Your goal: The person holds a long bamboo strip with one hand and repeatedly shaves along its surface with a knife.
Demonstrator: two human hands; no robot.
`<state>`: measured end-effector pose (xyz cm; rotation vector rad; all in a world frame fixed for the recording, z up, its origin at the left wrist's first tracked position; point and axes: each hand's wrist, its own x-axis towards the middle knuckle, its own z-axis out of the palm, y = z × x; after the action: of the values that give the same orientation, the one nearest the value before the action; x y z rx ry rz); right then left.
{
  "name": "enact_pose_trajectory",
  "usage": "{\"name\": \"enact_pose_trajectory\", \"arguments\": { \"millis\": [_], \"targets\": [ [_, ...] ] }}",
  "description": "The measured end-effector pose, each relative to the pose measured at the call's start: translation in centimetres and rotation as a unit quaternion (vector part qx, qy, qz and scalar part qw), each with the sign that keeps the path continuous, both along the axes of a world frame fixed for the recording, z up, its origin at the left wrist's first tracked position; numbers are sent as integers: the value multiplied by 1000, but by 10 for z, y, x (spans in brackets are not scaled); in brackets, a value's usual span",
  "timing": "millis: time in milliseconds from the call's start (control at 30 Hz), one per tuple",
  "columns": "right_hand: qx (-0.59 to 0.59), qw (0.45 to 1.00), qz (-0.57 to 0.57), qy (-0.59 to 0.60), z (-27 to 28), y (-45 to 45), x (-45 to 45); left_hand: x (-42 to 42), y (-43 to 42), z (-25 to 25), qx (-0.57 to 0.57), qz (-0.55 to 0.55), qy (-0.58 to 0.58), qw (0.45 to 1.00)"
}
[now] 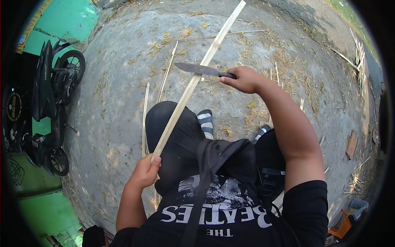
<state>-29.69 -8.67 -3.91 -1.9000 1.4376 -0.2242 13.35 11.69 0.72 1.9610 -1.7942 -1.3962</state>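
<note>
My left hand (147,172) clasps the near end of the wooden strip (181,103), which slants forward-right, crossed farther out by the knife (205,70) clenched in my right hand (243,80).

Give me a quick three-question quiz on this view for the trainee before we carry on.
1. Which hand holds the knife?
2. Where does the left hand grip the pale strip? A) at its far tip; B) halfway along; C) near the end closest to the body.
3. Fill in: a dark, two-wheeled ____ is at the left side of the picture.

Key:
1. The right hand.
2. C
3. Motorcycle
</note>
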Motion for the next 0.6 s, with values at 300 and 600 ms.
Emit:
{"name": "enact_pose_trajectory", "arguments": {
  "millis": [300,600],
  "targets": [
    [27,999,15,-22,20,9,3,2,9,-4,-28,-6,10,1000],
    [5,998,62,-25,29,24,23,6,2,-6,-13,-17,23,1000]
  ]
}}
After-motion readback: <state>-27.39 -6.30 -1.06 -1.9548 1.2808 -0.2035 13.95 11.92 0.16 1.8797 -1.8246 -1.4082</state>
